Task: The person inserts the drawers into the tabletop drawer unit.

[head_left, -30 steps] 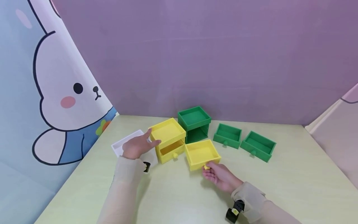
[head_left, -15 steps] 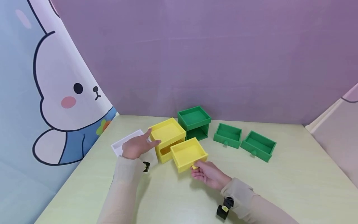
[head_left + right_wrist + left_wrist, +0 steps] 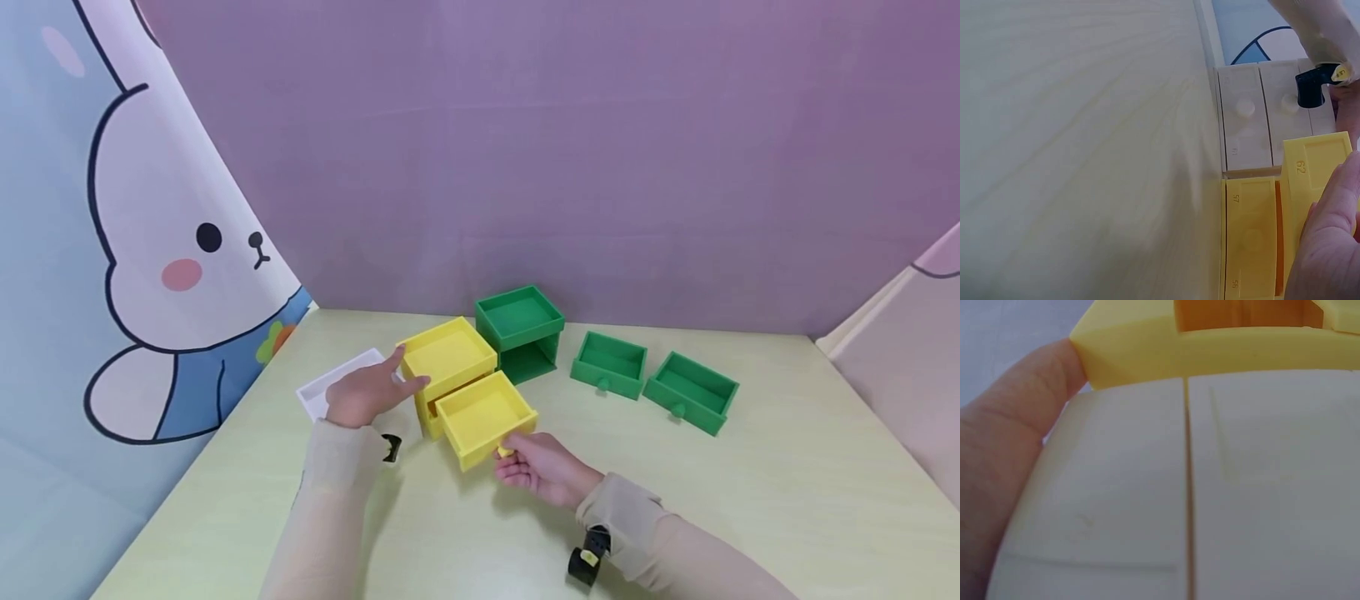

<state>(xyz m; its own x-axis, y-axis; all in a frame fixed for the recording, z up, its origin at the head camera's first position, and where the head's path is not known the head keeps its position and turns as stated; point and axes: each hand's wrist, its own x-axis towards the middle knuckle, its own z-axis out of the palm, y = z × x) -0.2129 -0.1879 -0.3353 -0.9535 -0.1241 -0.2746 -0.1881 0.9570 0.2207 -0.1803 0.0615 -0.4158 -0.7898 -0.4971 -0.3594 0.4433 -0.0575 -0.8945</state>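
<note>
My left hand rests at the left edge of a yellow two-tier cabinet, thumb and forefinger spread along its top. In the left wrist view a finger touches the corner of the yellow cabinet. My right hand pinches the knob of a yellow drawer between thumb and fingers. This drawer is raised and slightly turned, overlapping the cabinet's upper opening in the head view. In the right wrist view the held drawer covers part of the opening, beside a lower yellow drawer seated in the cabinet.
A green cabinet with a hollow front stands behind the yellow one. Two loose green drawers lie to the right. A white cabinet, partly hidden by my left hand, stands at left. A purple cloth hangs behind the table.
My right hand has carried the yellow drawer leftward to the front of the yellow cabinet. The left hand has stayed in place.
</note>
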